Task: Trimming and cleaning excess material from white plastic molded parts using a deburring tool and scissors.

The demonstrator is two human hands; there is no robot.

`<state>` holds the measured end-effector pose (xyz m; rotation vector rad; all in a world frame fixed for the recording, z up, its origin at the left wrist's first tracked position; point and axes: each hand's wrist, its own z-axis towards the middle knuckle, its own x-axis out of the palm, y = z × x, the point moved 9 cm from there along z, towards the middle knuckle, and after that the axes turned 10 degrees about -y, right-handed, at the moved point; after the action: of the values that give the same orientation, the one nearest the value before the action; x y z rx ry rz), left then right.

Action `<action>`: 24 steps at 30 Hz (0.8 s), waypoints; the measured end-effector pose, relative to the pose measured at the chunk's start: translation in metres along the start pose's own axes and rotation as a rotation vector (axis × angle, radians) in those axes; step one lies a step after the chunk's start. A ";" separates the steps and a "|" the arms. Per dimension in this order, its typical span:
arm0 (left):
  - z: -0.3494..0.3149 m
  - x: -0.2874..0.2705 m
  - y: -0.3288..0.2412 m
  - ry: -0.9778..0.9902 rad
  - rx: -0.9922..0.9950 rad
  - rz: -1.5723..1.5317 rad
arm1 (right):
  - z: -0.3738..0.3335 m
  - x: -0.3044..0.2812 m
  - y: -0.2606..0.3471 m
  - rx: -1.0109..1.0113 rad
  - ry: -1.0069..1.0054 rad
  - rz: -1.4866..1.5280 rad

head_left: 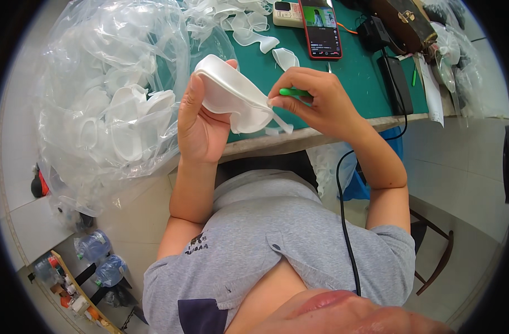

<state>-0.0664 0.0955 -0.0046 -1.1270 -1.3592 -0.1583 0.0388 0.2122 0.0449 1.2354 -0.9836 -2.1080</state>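
Note:
My left hand (201,119) is closed round a white, soft-looking, goggle-shaped moulded piece (232,97), with the thumb at its left edge. The piece is tilted over the table's near edge. A green-handled tool (294,92) lies in my closed right hand (318,100); its working end is hidden by the fingers. The right thumb and index finger pinch at the piece's right end, where a thin pale strip (283,123) hangs down. Small translucent scraps (272,132) lie beside it at the table edge.
A large clear plastic bag (98,61) of white moulded pieces stands at the left. Translucent trimmings (254,39) lie on the green tabletop (366,83). A phone (321,28) leans at the back. A black power adapter (395,83) sits right; its black cable (343,206) hangs across my front.

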 end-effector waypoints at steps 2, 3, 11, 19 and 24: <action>0.001 -0.002 0.001 -0.030 -0.006 -0.001 | -0.003 -0.001 0.009 -0.096 -0.031 -0.024; 0.000 0.000 0.001 -0.007 -0.004 0.006 | -0.003 -0.001 0.013 -0.118 -0.062 -0.040; 0.001 0.006 0.005 0.006 -0.050 -0.054 | -0.006 -0.013 0.010 -0.158 -0.211 -0.127; 0.004 0.001 0.011 0.014 -0.151 -0.177 | -0.005 -0.019 0.008 -0.001 -0.225 -0.006; 0.002 0.004 0.012 0.051 -0.161 -0.189 | -0.006 -0.004 -0.004 0.045 -0.155 -0.015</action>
<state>-0.0587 0.1046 -0.0081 -1.1182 -1.4260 -0.4380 0.0457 0.2156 0.0424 1.1168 -1.0971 -2.2317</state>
